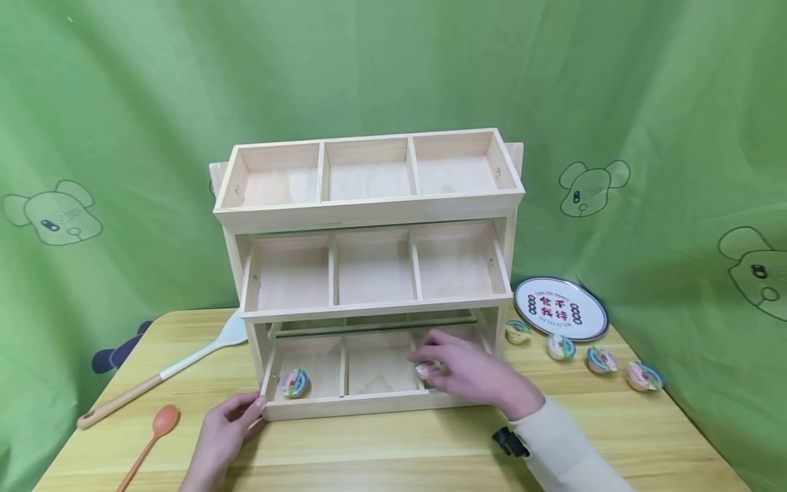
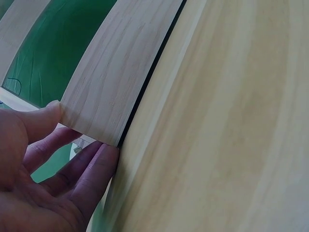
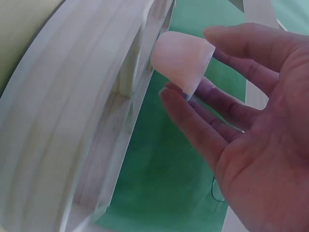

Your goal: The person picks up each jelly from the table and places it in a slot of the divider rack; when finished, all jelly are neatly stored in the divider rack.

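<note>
A pale wooden three-tier organizer (image 1: 369, 217) stands on the table, its bottom drawer (image 1: 393, 403) jutting toward me. At the left end of that drawer's front, my left hand (image 1: 225, 432) grips the corner; the left wrist view has the thumb on the upper corner and fingertips at the lower one. My right hand (image 1: 470, 372) pinches a small jelly cup (image 3: 181, 63) between thumb and fingers, over the right part of the bottom drawer. The cup's pale pink, rounded base shows in the right wrist view. Another jelly cup (image 1: 296, 383) lies in the drawer's left compartment.
Several jelly cups, one a pink one (image 1: 644, 376), lie along the table's right side, near a round plate (image 1: 561, 309) with red characters. To the left are a white spatula (image 1: 190, 359) with a wooden handle and an orange spoon (image 1: 163, 421). Green curtain (image 1: 369, 61) hangs behind.
</note>
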A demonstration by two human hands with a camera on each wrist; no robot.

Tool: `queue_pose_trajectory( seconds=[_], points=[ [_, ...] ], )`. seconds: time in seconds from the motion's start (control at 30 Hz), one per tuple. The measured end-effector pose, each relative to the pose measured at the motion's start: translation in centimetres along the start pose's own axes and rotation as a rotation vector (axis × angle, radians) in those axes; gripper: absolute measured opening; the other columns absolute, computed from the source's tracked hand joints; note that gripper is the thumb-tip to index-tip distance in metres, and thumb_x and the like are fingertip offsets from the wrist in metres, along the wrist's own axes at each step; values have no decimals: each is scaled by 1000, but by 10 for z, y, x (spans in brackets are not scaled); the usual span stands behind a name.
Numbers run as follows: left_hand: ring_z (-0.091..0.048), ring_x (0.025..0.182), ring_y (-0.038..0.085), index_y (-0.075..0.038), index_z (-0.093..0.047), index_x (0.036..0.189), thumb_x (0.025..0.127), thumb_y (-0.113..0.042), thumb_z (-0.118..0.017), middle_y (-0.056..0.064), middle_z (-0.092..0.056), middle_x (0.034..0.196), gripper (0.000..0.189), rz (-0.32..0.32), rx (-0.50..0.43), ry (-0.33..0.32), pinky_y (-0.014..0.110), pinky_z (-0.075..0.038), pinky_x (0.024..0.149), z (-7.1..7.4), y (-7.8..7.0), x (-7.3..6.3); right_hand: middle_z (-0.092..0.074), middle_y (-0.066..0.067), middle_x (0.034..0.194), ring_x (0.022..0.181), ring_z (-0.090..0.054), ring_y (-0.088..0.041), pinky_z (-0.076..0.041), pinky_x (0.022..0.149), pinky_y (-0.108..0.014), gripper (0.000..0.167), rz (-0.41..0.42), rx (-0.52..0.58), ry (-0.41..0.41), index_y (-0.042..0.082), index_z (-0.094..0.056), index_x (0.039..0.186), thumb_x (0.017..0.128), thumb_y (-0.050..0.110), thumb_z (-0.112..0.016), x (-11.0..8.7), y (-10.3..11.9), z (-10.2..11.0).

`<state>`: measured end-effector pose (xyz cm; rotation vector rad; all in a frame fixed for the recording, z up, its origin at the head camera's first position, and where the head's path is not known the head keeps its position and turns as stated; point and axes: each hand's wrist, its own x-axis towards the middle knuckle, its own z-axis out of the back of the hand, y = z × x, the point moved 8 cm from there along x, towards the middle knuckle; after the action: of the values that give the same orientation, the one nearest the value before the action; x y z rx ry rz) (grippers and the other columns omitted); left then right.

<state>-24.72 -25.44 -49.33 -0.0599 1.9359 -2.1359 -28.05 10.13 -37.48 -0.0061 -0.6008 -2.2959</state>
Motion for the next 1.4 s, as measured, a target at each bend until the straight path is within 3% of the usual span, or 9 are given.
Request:
queue_pose_trajectory(
  seconds=[0.53, 0.8, 1.1, 1.4],
  points=[
    [-63, 92, 15, 16, -58, 121, 96, -4, -63, 23, -59, 115, 32, 0, -2, -16, 28, -58, 87, 0, 1, -2, -55, 4, 114, 91, -58, -11, -56, 80, -24, 34, 38, -38, 22, 13, -68, 122, 88, 11, -71, 19, 13, -17],
    [-63, 92, 12, 17, -57, 122, 96, -5, -63, 23, -58, 116, 34, 6, -16, -20, 28, -58, 87, 2, 3, -1, -54, 3, 115, 91, -56, -6, -55, 84, -23, 33, 54, 8, 50, 11, -66, 125, 93, 19, -68, 31, 18, -26],
    [-62, 92, 12, 16, -57, 123, 96, -4, -63, 22, -59, 116, 34, 18, -7, -11, 28, -58, 88, 2, 3, 0, -54, 2, 113, 92, -57, -8, -54, 82, -20, 32, 58, 80, 70, 13, -67, 124, 92, 13, -68, 41, 24, -36],
    [-62, 92, 12, 15, -58, 123, 96, -5, -64, 21, -59, 117, 34, 13, -2, -12, 28, -58, 88, 3, 2, 0, -54, 3, 118, 94, -57, -7, -54, 84, -20, 34, 38, 65, 60, 14, -66, 126, 93, 18, -68, 54, 27, -40]
  ],
)
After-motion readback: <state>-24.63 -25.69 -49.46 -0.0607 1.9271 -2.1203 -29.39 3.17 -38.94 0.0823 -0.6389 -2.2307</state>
